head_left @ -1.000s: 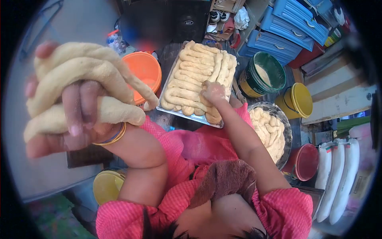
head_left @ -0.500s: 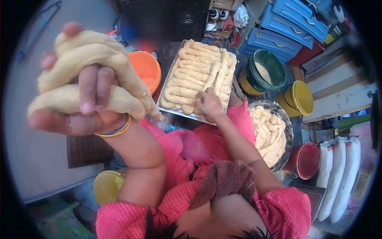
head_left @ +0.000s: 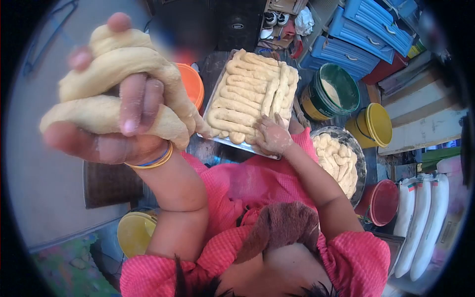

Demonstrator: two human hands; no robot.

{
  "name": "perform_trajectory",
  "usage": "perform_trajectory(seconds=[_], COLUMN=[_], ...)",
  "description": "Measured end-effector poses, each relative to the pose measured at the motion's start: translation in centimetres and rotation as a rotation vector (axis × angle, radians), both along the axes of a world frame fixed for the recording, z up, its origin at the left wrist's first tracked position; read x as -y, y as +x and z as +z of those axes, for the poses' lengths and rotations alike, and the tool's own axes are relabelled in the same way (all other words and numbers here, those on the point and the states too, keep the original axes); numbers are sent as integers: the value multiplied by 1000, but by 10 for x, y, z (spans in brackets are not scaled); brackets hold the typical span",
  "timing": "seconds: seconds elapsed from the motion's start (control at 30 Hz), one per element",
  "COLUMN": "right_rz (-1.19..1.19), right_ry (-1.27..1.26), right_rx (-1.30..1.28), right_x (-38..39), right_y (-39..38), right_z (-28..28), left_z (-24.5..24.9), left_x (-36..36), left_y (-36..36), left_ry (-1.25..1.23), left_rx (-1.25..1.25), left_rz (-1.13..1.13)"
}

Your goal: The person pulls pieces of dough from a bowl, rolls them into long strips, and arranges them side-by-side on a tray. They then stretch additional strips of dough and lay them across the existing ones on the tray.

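Observation:
Raised close to the camera at the left, my left hand (head_left: 141, 106) has a long rope of pale dough (head_left: 114, 64) looped between and around its fingers. The rope's end hangs toward the tray's lower left corner. My right hand (head_left: 273, 136) rests on the near edge of the metal tray (head_left: 230, 142), its fingers spread over the ends of dough strips. Rows of dough strips (head_left: 242, 99) cover the tray, with a few long ones lying lengthwise along its right side.
Right of the tray are a bowl of dough pieces (head_left: 336, 161), a green bucket (head_left: 351, 91), a yellow bucket (head_left: 378, 123) and a red bucket (head_left: 384, 203). An orange bucket (head_left: 193, 86) stands behind my left hand. Another yellow bucket (head_left: 133, 235) is at lower left.
My right hand has opened from a curled shape and spread its fingers at the tray's near edge. My left hand has shifted slightly right in view with its dough.

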State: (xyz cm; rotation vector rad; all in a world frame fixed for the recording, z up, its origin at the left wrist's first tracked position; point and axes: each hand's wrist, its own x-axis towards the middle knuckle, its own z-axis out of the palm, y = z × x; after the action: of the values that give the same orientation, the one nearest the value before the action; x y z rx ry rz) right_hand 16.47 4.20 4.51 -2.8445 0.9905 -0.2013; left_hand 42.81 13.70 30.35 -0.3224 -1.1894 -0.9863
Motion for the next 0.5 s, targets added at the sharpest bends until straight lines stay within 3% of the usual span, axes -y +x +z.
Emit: perform_trajectory(seconds=[0.03, 0.1, 0.13, 0.2, 0.33, 0.37, 0.4, 0.43, 0.5], right_rz=[-2, -76, -80, 18, 84, 121, 161, 173, -60], right_ry=[-5, 256, 252, 412, 553, 821, 1089, 1086, 1124], right_rx=[3, 306, 304, 625, 694, 676, 644, 649, 731], right_x=[-1, -5, -10, -16, -13, -8, -1, 13, 53], right_y=[5, 18, 30, 63, 97, 95, 93, 88, 71], right_z=[12, 38, 48, 65, 72, 74, 76, 65, 40], left_z=[1, 1, 1, 5, 37, 49, 56, 61, 63], left_x=[2, 5, 6, 9, 23, 30, 48, 68, 80], left_y=[-5, -18, -24, -35, -48, -52, -60, -65, -62], left_ry=[-5, 37, 34, 90, 200, 307, 93, -122, -146], left_rx=[3, -31, -34, -29, 121, 201, 265, 326, 294], left_rz=[-2, 15, 10, -39, -54, -99, -58, -20, -100])
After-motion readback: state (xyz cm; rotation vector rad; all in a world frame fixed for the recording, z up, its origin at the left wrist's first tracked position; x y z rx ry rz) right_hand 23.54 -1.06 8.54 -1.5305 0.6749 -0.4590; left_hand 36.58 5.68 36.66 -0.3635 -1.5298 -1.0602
